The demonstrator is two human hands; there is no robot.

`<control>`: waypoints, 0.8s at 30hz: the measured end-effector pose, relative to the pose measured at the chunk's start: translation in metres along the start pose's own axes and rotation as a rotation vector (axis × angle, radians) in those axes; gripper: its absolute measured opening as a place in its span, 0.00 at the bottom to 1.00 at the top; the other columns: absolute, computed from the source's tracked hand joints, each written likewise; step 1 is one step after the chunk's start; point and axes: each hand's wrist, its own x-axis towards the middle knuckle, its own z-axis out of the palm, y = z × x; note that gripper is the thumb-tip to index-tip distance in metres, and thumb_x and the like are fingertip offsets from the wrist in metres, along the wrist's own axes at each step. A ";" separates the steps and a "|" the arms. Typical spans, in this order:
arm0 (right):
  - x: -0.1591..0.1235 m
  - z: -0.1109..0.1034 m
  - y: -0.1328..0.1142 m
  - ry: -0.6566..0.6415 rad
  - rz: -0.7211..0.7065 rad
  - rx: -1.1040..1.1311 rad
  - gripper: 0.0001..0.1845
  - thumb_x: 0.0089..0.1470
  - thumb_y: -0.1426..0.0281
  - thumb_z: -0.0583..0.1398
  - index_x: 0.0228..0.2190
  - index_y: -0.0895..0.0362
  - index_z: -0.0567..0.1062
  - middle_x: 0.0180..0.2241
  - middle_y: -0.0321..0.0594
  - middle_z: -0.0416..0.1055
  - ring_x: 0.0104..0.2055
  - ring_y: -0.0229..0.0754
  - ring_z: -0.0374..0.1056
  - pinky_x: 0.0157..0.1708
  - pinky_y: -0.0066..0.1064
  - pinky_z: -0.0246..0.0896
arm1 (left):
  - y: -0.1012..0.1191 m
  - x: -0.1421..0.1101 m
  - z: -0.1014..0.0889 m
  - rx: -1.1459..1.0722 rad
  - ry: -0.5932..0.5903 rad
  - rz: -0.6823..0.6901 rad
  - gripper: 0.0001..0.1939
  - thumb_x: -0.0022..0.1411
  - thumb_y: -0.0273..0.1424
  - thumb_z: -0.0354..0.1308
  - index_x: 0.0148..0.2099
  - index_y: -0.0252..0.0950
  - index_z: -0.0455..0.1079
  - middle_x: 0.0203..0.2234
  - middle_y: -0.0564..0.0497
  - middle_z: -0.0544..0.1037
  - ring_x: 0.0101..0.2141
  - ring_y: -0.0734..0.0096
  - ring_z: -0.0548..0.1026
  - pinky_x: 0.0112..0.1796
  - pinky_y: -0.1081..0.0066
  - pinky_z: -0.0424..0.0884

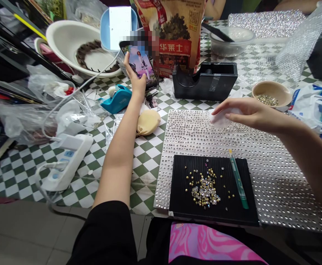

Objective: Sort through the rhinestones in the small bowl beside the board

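My left hand (136, 82) is stretched far forward and closed around a phone (143, 66) with its lit screen showing a figure. My right hand (242, 110) is over the upper part of a sheet set with rows of rhinestones (188, 132). Its bent fingers hold a soft white tissue (222, 118) against that sheet; part of the tissue is hidden by the hand. Nearer to me, a black ribbed tray (181, 195) lies on the sheet. On it are a heap of loose rhinestones (205, 191) and a green pen-shaped tool (238, 180) with a yellow tip.
A black tape dispenser (205, 86) and a printed paper bag (174, 44) stand behind the sheet. A bowl of rhinestones (271, 92) and a wipes pack (315, 106) are at right. Left are a teal tape dispenser (116, 99), a beige pouch (148, 122) and a power strip (67, 162).
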 end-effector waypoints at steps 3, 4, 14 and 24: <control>0.000 0.000 0.001 -0.008 -0.005 -0.005 0.16 0.64 0.61 0.58 0.48 0.55 0.77 0.47 0.41 0.79 0.50 0.47 0.75 0.53 0.42 0.69 | 0.003 -0.003 -0.002 0.038 0.012 0.016 0.25 0.71 0.15 0.62 0.33 0.42 0.51 0.38 0.54 0.77 0.70 0.90 0.37 0.63 0.80 0.40; 0.000 0.000 0.001 -0.010 -0.007 -0.006 0.15 0.64 0.61 0.58 0.48 0.54 0.77 0.47 0.41 0.79 0.50 0.47 0.75 0.53 0.42 0.70 | 0.004 -0.003 -0.002 0.040 0.014 0.021 0.26 0.71 0.17 0.63 0.32 0.42 0.50 0.37 0.54 0.77 0.70 0.89 0.40 0.63 0.80 0.41; 0.000 -0.002 0.004 -0.021 0.000 -0.007 0.15 0.64 0.61 0.59 0.48 0.52 0.78 0.47 0.40 0.79 0.50 0.47 0.75 0.54 0.44 0.70 | -0.007 0.001 0.000 0.017 0.046 0.067 0.16 0.66 0.13 0.61 0.44 0.36 0.60 0.51 0.51 0.75 0.69 0.86 0.49 0.65 0.80 0.42; 0.000 -0.003 0.005 -0.034 0.006 -0.015 0.15 0.65 0.61 0.58 0.49 0.52 0.77 0.48 0.40 0.78 0.51 0.47 0.75 0.55 0.43 0.69 | -0.045 0.020 0.008 -0.084 0.078 0.215 0.47 0.45 0.10 0.54 0.67 0.36 0.49 0.68 0.41 0.57 0.71 0.67 0.52 0.74 0.69 0.44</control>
